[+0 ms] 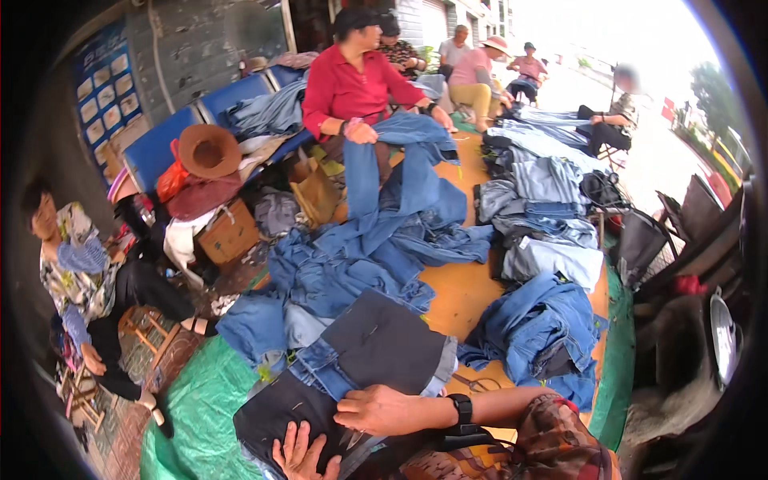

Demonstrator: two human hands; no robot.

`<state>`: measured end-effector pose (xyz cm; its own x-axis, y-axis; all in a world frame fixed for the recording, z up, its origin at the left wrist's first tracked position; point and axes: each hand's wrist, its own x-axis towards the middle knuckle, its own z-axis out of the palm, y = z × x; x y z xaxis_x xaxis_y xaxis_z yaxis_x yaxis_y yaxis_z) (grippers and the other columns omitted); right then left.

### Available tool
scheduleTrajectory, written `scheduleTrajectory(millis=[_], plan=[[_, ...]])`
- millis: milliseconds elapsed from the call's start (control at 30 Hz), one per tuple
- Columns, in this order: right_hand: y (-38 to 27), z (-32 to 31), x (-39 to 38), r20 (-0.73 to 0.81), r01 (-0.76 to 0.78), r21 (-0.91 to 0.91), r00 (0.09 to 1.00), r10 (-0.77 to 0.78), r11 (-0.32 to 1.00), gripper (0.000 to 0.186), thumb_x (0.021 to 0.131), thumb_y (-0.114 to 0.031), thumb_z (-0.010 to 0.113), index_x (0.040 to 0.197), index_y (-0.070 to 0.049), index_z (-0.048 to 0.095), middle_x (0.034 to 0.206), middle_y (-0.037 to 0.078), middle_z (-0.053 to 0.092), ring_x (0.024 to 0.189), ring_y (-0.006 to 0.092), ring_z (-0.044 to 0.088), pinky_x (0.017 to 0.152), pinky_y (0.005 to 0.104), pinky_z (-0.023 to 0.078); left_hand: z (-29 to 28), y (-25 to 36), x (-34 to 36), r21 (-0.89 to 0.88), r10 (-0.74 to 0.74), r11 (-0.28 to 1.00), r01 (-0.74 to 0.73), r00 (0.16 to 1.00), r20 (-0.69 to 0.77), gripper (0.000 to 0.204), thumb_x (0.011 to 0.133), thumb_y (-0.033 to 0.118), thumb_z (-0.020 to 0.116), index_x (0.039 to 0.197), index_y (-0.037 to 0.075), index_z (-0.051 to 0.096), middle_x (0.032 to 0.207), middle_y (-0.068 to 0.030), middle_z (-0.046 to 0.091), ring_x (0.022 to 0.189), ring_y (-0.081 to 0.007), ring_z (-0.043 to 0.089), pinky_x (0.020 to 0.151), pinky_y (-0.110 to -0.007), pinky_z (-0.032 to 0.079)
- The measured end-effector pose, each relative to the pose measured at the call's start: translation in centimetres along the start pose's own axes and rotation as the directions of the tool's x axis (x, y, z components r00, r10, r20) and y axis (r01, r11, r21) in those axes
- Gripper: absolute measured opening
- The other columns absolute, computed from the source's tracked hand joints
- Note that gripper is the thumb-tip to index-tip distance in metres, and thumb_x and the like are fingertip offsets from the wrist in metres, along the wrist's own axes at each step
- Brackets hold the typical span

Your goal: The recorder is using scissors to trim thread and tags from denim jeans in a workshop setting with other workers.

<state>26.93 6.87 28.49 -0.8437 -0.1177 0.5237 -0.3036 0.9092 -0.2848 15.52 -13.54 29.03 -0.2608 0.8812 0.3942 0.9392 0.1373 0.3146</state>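
Note:
A pair of jeans (324, 370) lies across the near edge of the table, with a large black panel (388, 340) facing up. Nearer me, another black piece (284, 408) spreads over denim. My left hand (302, 454) rests on this black cloth with its fingers spread. Just beyond it, my right hand (386, 410) is closed at the cloth's edge, its fingers pinched together. A small, thin metallic shape shows below those fingers, too blurred to name. A crumpled pile of blue jeans (536, 332) lies to the right of my right forearm.
Scissors (478, 384) lie on the orange tabletop (460, 292). More loose jeans (352, 256) heap ahead, and folded stacks (548, 192) line the right side. A person in red (352, 84) handles denim across the table. Another person (88, 272) sits at left, beside a green sheet (200, 408).

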Motion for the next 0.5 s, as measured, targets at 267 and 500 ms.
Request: scheduleTrajectory(millis=[267, 500], plan=[[0.19, 0.06, -1.1, -0.022, 0.0, 0.019, 1.0, 0.0, 1.0, 0.021, 0.066, -0.013, 0.06, 0.081, -0.001, 0.052, 0.078, 0.007, 0.046, 0.077, 0.0221, 0.052, 0.061, 0.0331, 0.046, -0.13, 1.02, 0.76, 0.032, 0.058, 0.998, -0.059, 0.997, 0.048, 0.04, 0.083, 0.031, 0.057, 0.113, 0.004, 0.058, 0.132, -0.0159, 0.045, 0.128, -0.032, 0.035, 0.104, -0.048, 0.02], [0.64, 0.54, -1.24, -0.068, 0.04, 0.041, 0.997, -0.037, 0.998, 0.019, 0.067, -0.015, 0.06, 0.076, -0.002, 0.049, 0.078, 0.009, 0.045, 0.074, 0.0239, 0.051, 0.058, 0.0334, 0.044, 0.05, 1.26, 1.01, 0.061, 0.073, 0.995, -0.074, 0.997, 0.011, 0.039, 0.085, 0.034, 0.056, 0.108, 0.003, 0.061, 0.132, -0.0158, 0.046, 0.127, -0.0322, 0.038, 0.103, -0.045, 0.022]])
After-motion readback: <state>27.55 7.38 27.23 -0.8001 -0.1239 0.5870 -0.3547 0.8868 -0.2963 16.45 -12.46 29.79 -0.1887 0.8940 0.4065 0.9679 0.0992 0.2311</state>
